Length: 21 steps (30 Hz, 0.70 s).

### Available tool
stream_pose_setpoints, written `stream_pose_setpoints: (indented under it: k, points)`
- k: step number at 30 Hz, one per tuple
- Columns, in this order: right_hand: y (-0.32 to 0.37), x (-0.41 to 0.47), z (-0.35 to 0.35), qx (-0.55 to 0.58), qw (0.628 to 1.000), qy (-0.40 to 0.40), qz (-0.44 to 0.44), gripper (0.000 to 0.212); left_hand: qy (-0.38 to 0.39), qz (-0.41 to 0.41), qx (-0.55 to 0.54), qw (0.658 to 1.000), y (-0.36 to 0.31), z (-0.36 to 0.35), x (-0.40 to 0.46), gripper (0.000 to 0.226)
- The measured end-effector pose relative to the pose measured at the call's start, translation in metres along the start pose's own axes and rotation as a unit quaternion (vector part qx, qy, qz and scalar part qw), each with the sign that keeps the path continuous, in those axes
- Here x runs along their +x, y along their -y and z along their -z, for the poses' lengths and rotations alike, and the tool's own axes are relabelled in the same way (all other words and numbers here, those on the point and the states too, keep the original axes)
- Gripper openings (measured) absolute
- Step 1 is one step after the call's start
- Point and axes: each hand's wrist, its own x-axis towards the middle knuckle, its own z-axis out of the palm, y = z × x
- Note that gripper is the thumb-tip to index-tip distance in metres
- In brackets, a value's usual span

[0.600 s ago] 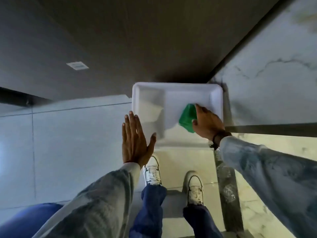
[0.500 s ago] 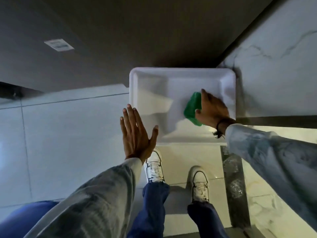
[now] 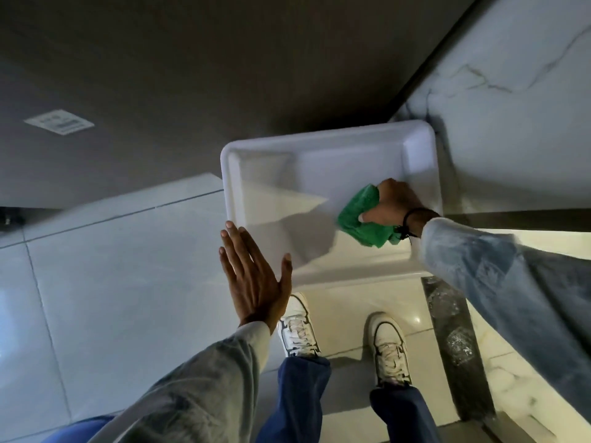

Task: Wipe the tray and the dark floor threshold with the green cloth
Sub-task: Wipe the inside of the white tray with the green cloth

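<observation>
We count one white tray (image 3: 329, 148), one green cloth (image 3: 358, 215), two hands, left (image 3: 252, 282) and right (image 3: 395, 203), two white shoes (image 3: 297, 327) (image 3: 388, 346), one wrist cord (image 3: 407, 219), one label (image 3: 59, 122) on the dark wall (image 3: 192, 75), and one dark floor threshold (image 3: 454, 340).

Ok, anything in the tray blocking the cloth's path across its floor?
Nothing visible. The right hand presses the cloth in the tray, whose floor looks bare. The left hand is flat beside the tray's left rim.

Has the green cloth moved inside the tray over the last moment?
Yes. The green cloth, gripped by the right hand, has slid toward the tray's near rim, away from its far wall, and now sits nearer the near right corner.
</observation>
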Motion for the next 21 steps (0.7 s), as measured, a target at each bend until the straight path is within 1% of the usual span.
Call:
stream_pose_setpoints:
  k: [4, 6, 8, 11, 13, 16, 18, 20, 21]
  points:
    - [-0.020, -0.053, 0.009, 0.155, 0.985, 0.038, -0.061, 0.062, 0.045, -0.023, 0.021, 0.998, -0.011, 0.033, -0.013, 0.093]
    - [-0.033, -0.092, 0.011, 0.230, 0.969, 0.039, -0.081, 0.057, 0.060, -0.056, 0.026, 0.996, -0.022, 0.057, -0.027, 0.091]
    - [-0.047, -0.134, 0.013, 0.310, 0.943, 0.039, -0.112, 0.052, 0.074, -0.096, 0.036, 0.992, -0.039, 0.084, -0.043, 0.089]
    - [-0.070, -0.192, 0.016, 0.414, 0.894, 0.016, -0.170, 0.054, 0.106, -0.150, 0.059, 0.981, -0.072, 0.118, -0.064, 0.087]
    - [-0.086, -0.224, 0.016, 0.479, 0.853, 0.004, -0.209, 0.061, 0.113, -0.188, 0.061, 0.974, -0.093, 0.133, -0.079, 0.085]
    - [-0.114, -0.264, 0.007, 0.550, 0.797, -0.013, -0.251, 0.075, 0.119, -0.250, 0.067, 0.959, -0.119, 0.135, -0.101, 0.084]
    - [-0.134, -0.284, -0.010, 0.592, 0.758, -0.027, -0.272, 0.080, 0.143, -0.298, 0.079, 0.941, -0.133, 0.124, -0.115, 0.082]
    - [-0.158, -0.297, -0.035, 0.624, 0.723, -0.049, -0.292, 0.073, 0.171, -0.352, 0.085, 0.916, -0.144, 0.106, -0.129, 0.080]
    - [-0.169, -0.303, -0.049, 0.638, 0.707, -0.060, -0.301, 0.065, 0.181, -0.379, 0.090, 0.903, -0.148, 0.096, -0.136, 0.078]
